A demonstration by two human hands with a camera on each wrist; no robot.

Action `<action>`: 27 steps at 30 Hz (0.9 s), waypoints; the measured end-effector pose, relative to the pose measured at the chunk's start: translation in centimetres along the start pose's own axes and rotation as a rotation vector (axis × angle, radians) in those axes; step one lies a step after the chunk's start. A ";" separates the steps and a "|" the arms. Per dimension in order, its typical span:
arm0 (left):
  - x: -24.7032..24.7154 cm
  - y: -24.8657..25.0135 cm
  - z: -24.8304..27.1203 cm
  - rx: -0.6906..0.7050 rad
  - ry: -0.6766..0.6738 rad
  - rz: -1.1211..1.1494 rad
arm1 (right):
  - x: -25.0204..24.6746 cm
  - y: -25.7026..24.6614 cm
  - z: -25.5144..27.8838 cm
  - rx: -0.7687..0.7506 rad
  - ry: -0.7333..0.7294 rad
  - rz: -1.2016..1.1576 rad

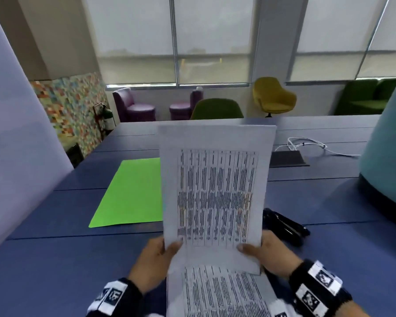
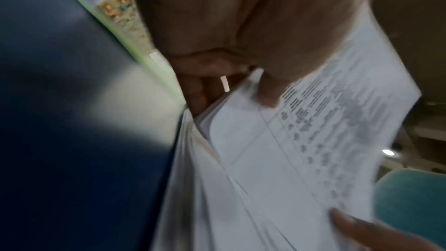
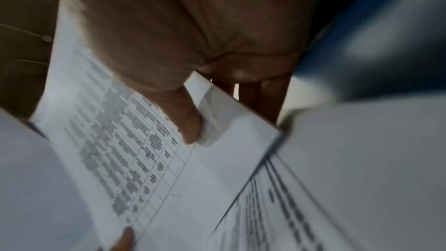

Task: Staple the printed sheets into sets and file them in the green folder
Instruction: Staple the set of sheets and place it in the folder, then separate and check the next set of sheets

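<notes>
Surface: a blue table of long panels, with a dark inset panel and one white cable toward its far right.
Room: a multicoloured tiled wall at left, blinds over the windows behind.
Chairs: two purple, two green, one yellow, left to right, plus a green sofa.
Green folder: one, closed, flat on the table left of centre.
Left hand: pinches the lower left corner of the raised sheets, thumb on front.
Printed sheets: one set held upright over the table; how many pages cannot be told. One more printed page lies below, nearest the person.
Right hand: pinches the lower right corner likewise.
Stapler: one, black, on the table just right of the sheets.
</notes>
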State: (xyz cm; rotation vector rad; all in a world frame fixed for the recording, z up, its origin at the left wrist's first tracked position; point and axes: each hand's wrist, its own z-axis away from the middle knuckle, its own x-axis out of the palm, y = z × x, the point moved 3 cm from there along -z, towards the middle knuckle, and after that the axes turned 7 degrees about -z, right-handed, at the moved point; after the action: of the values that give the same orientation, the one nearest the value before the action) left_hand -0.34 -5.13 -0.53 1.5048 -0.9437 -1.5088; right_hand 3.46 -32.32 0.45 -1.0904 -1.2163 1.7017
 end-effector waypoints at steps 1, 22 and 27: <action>0.2 -0.9 -0.3 -0.034 0.005 0.003 | 0.2 0.6 -0.2 0.022 0.000 -0.025; -4.4 4.2 -11.8 -0.278 0.323 -0.413 | -3.4 -8.0 -10.8 0.032 0.503 0.255; -3.8 -0.8 -7.0 -0.248 0.117 -0.482 | -0.8 -3.4 -7.2 0.021 0.371 0.377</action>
State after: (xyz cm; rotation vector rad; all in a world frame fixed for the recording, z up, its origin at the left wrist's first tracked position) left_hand 6.55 -1.19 0.16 1.6860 -0.3170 -1.7698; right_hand 10.77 -29.92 2.61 -1.6165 -0.7916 1.6725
